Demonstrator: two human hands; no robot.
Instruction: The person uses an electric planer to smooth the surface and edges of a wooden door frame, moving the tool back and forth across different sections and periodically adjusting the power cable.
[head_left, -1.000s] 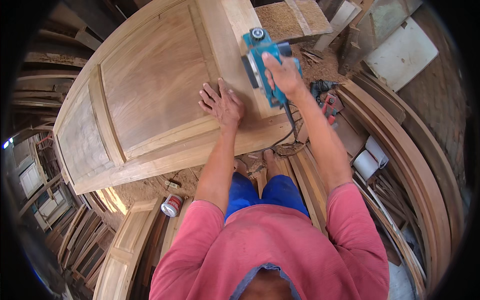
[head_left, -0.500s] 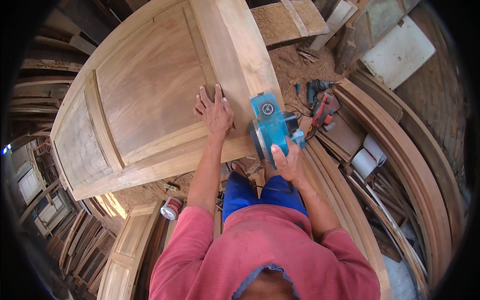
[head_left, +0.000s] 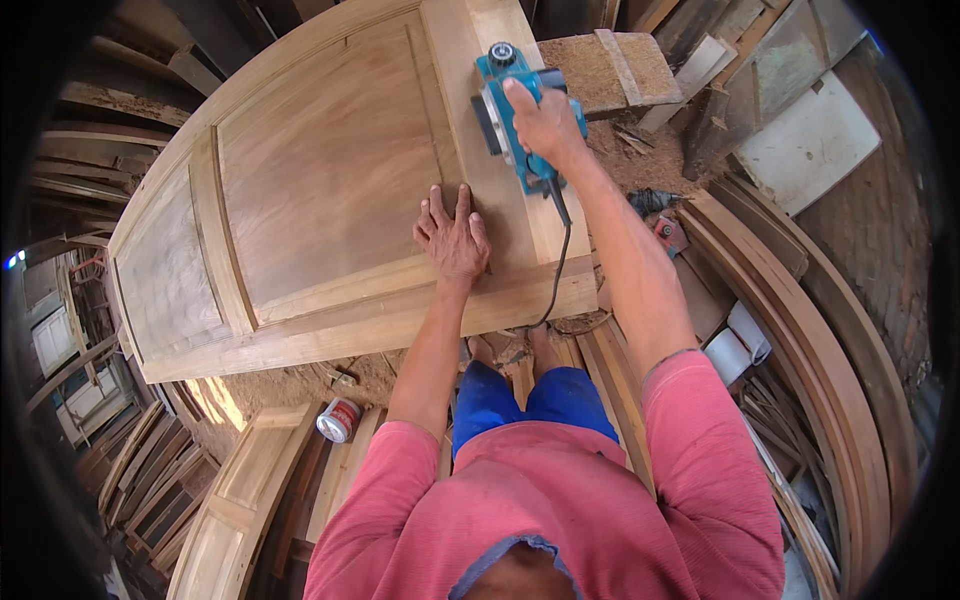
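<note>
Teal electric planer (head_left: 503,105) sits on the pale strip along the right edge of a wooden panelled door (head_left: 330,180), well up from the door's near right corner. The right hand (head_left: 548,125) grips it from above, fingers wrapped round the handle and thumb lying forward. A black cord (head_left: 562,255) leaves the rear of the planer, crosses the door and drops over its near edge, close to the near right corner.

The left hand (head_left: 455,240) lies palm down on the door, between that corner and the large inset panel, its fingers somewhat spread and holding nothing.

Beyond the door's right edge lies a board (head_left: 588,72) strewn with sawdust. Farther along, near the right forearm, is a red tool (head_left: 667,232), partly hidden. Below the near edge, toward the left, a red and white can (head_left: 338,420) stands beside a smaller panelled wooden piece (head_left: 232,513).
</note>
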